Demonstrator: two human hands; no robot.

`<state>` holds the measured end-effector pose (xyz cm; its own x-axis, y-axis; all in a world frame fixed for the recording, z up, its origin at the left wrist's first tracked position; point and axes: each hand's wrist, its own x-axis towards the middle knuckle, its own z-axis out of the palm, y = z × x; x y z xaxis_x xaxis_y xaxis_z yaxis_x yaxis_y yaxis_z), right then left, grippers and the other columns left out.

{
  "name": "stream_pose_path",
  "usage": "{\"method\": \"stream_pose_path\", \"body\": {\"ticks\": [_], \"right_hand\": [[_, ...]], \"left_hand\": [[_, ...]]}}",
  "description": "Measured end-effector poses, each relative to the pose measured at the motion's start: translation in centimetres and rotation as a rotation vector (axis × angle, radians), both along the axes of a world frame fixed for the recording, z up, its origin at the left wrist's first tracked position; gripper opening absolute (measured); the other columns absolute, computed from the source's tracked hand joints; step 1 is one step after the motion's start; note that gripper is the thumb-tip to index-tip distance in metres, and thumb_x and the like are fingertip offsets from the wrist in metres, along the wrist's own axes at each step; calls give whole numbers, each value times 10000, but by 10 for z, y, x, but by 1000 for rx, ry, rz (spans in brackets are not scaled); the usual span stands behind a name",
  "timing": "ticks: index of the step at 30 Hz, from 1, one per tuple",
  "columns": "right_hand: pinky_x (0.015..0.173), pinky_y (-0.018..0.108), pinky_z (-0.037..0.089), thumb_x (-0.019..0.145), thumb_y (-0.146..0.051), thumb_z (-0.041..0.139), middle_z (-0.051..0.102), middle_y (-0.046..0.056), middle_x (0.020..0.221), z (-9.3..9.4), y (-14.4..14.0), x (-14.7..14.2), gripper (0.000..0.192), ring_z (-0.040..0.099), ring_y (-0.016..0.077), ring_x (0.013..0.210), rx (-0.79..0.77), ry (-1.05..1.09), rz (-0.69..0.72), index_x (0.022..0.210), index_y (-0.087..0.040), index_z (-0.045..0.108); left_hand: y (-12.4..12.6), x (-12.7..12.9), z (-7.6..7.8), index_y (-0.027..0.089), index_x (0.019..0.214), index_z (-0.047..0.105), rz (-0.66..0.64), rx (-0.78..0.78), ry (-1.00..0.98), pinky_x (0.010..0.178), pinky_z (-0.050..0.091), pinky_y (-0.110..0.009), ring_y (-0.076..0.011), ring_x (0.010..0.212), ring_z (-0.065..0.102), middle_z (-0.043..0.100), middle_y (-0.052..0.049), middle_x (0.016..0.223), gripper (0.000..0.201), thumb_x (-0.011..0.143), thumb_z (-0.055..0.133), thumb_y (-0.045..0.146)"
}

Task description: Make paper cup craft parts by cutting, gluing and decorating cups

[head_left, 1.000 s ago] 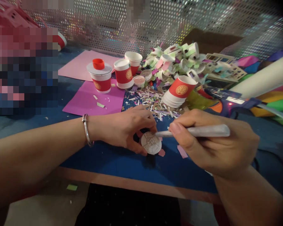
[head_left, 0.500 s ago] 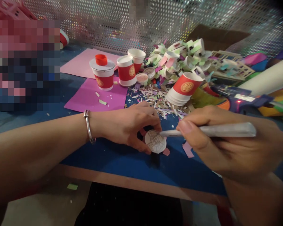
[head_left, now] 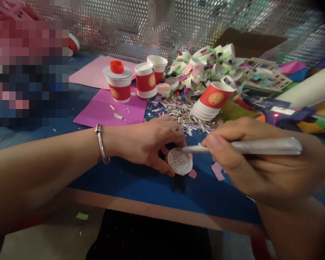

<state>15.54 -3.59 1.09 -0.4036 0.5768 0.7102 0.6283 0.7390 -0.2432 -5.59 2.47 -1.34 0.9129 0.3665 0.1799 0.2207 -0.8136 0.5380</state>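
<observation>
My left hand grips a small round white disc by its edge, thumb below and fingers above. Dark drawn lines form a pattern on the disc's face, which is tilted toward me. Between the thumb and fingers of my right hand is a silvery-white pen. Its tip meets the upper part of the disc. Bits of pink paper lie beside and beneath the disc on the blue table.
Red and white paper cups stand behind my left hand, near a purple sheet and a pink sheet. Paper scraps and a heap of cut rings spread toward the mesh wall. A glue gun lies behind my right hand.
The pen tip has shifted slightly left and up across the disc, and my right hand has moved a little with it. My left hand keeps its hold on the disc.
</observation>
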Motion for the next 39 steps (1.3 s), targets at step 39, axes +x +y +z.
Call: {"method": "stream_pose_path", "body": {"ticks": [39], "right_hand": [[464,163,410,877,-193,649,566,-111,518,-4,-9,-3,202,494,17,452,-93,39,75,681,-239,646]], "left_hand": [[-5,-2,2,159,1087,672,12,92,33,898,426,-356,-239,991,539,631,-68,1036,340,840,783,365]]}}
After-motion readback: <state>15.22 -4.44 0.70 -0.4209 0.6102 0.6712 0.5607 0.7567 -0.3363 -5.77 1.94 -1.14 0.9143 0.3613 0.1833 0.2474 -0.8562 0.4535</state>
